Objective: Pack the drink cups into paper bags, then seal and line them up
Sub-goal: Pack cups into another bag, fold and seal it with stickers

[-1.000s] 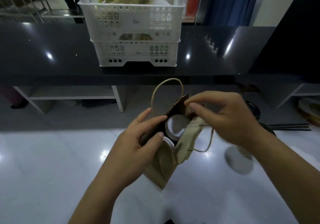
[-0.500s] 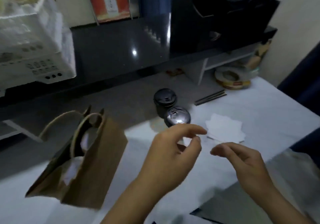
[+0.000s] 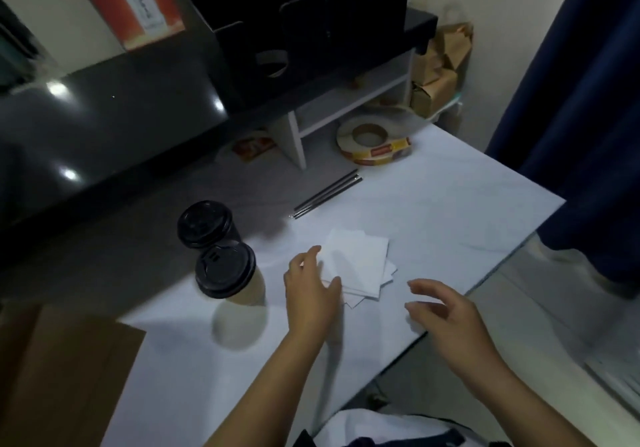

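Two paper drink cups with black lids stand on the white table, one (image 3: 204,223) behind the other (image 3: 227,270). A brown paper bag (image 3: 65,374) fills the lower left corner, only its side showing. My left hand (image 3: 311,287) rests on the left edge of a small stack of white napkins (image 3: 360,266), fingers and thumb touching the top sheets. To the right of the stack, just above the table near its front edge, my right hand (image 3: 440,311) hovers with loosely curled fingers and nothing in it.
Thin black straws (image 3: 325,194) lie beyond the napkins. A roll of sticker tape (image 3: 372,142) sits by a white shelf leg (image 3: 294,138). Folded brown bags (image 3: 440,69) stand at the back right. A dark counter (image 3: 104,128) overhangs the table's rear; a blue curtain (image 3: 581,100) hangs right.
My view swung right, away from the bag I was holding. Both hands let go of it and moved to the napkin stack; the left now touches the stack.
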